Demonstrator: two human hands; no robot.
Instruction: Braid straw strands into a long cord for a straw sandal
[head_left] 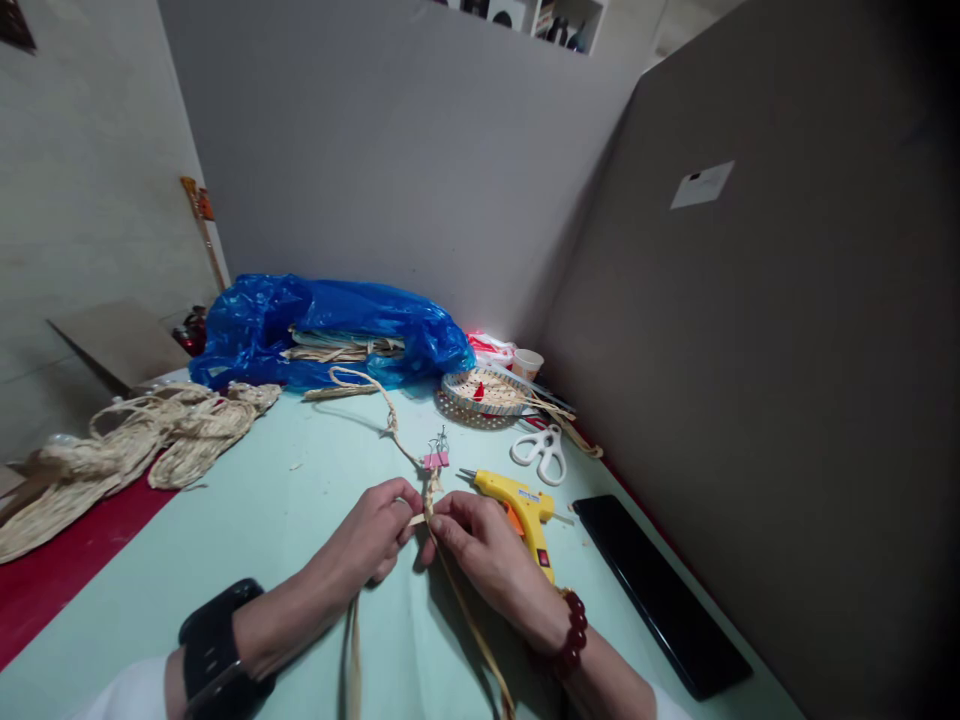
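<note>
A braid of pale straw (pixel 433 487) runs down the middle of the table, held near its upper end by a pink binder clip (pixel 436 460). My left hand (pixel 375 530) is closed, pinching a straw strand at the braid's left side. With thumb and fingers, my right hand (pixel 487 550) grips the braid just below the clip. Two long loose strands hang toward me, one strand (pixel 472 625) passing under my right hand. Beyond the clip, a thin twisted cord (pixel 395 425) continues and curls to the left. The fingertips partly hide the crossing of the strands.
Right of my hands lie a yellow glue gun (pixel 529 500), white-handled scissors (pixel 540 452) and a black tablet-like slab (pixel 660 595). Behind stand a round woven basket (pixel 487 408), a paper cup (pixel 527 362) and a blue plastic bag (pixel 255 325). Woven straw soles (pixel 202 435) lie at left.
</note>
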